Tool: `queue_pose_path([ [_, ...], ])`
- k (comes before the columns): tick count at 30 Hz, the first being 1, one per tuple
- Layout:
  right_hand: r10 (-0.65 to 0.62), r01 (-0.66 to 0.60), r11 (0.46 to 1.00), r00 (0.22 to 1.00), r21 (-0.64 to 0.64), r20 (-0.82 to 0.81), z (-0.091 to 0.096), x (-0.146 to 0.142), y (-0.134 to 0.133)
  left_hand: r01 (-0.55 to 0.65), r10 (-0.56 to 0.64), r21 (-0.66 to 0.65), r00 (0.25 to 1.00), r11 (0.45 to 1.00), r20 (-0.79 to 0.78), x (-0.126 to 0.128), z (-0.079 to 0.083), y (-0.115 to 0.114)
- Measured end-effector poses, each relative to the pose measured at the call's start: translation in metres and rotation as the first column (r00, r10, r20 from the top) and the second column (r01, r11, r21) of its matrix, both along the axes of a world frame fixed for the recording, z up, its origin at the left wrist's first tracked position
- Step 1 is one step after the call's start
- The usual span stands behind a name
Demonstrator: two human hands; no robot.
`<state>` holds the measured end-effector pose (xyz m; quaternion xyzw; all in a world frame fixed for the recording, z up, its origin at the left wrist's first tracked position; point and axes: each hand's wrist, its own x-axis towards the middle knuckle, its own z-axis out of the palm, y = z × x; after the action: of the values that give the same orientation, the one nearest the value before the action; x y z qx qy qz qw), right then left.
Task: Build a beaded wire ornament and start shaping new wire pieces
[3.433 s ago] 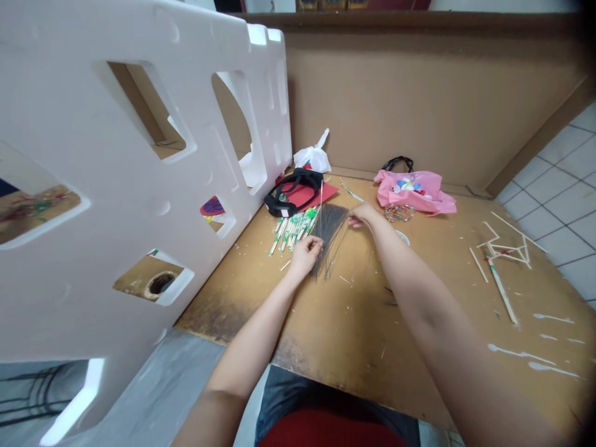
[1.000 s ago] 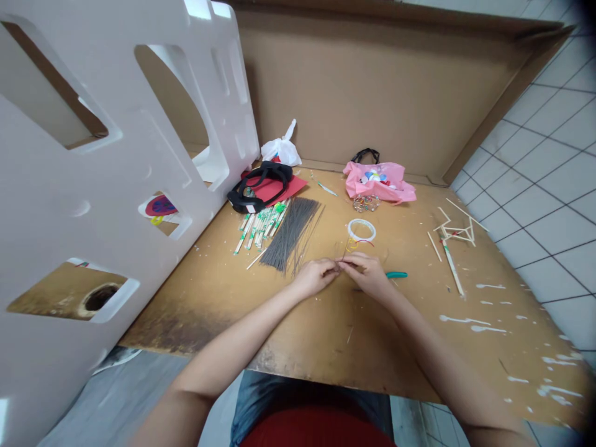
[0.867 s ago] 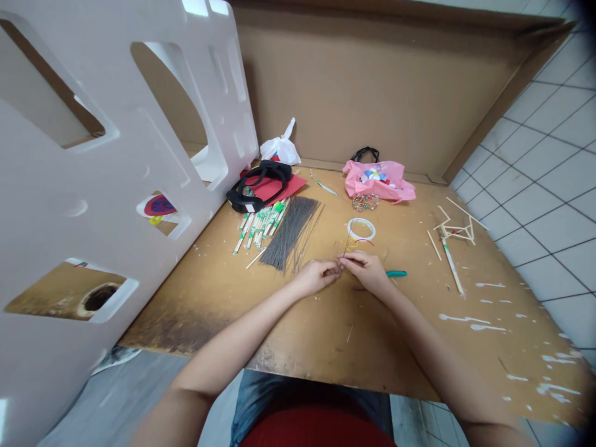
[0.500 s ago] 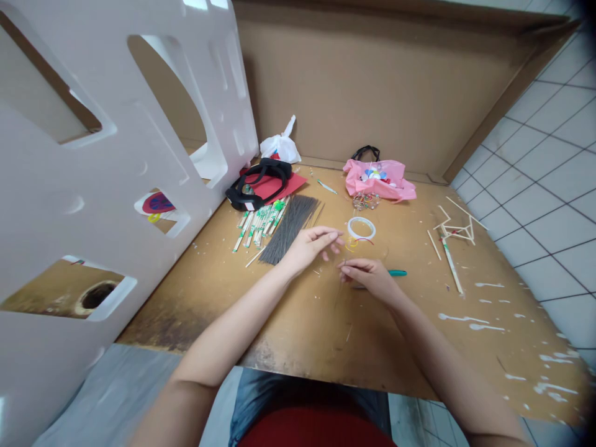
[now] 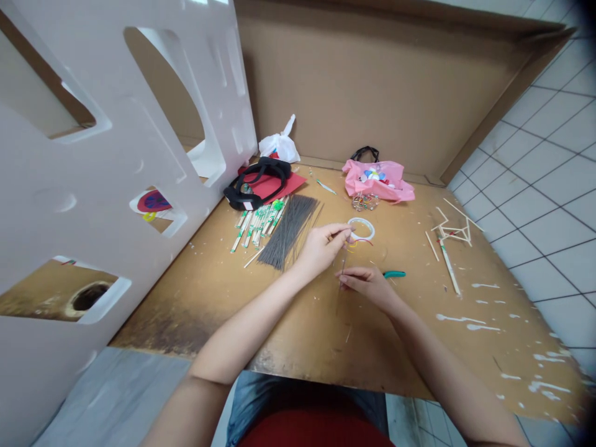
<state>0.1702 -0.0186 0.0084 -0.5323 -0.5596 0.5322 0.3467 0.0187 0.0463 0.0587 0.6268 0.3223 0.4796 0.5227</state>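
Observation:
A thin wire [image 5: 343, 264] runs roughly upright between my hands. My right hand [image 5: 367, 282] pinches it between thumb and forefinger, and its lower end sticks out below. Just above, the fingertips of my left hand [image 5: 326, 245] close together at the wire's upper part, in front of a white ring like a tape roll [image 5: 371, 231]. Beside the ring lie short red and yellow strands [image 5: 358, 243]. A tool with a teal handle [image 5: 395, 274] is partly hidden behind my right hand. Left of my left hand is a bundle of grey wires [image 5: 286, 233].
Wrapped sticks [image 5: 251, 226] lie beside a black strap [image 5: 237, 200] and red paper [image 5: 294, 184]. Behind are a white bag [image 5: 282, 148] and a pink bag [image 5: 395, 180] with wire pieces before it. A stick frame [image 5: 454, 234] lies right. A white plastic panel [image 5: 107, 186] borders the left.
My left hand has moved slightly right, its spread fingers closing into a pinch above my right hand. My right hand has lowered slightly and still pinches the wire.

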Motion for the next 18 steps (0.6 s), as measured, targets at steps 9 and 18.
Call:
queue_pose_path([
  [9,0.083,-0.092,0.994,0.986,-0.058,-0.143,0.010,0.000,-0.003,0.287,-0.189,-0.295,0.929,0.911,0.319,0.001,0.006,0.007],
  [18,0.112,-0.151,0.984,0.942,0.100,0.317,0.026,0.037,-0.002,0.222,-0.153,-0.248,0.951,0.943,0.270,-0.004,0.007,0.007],
])
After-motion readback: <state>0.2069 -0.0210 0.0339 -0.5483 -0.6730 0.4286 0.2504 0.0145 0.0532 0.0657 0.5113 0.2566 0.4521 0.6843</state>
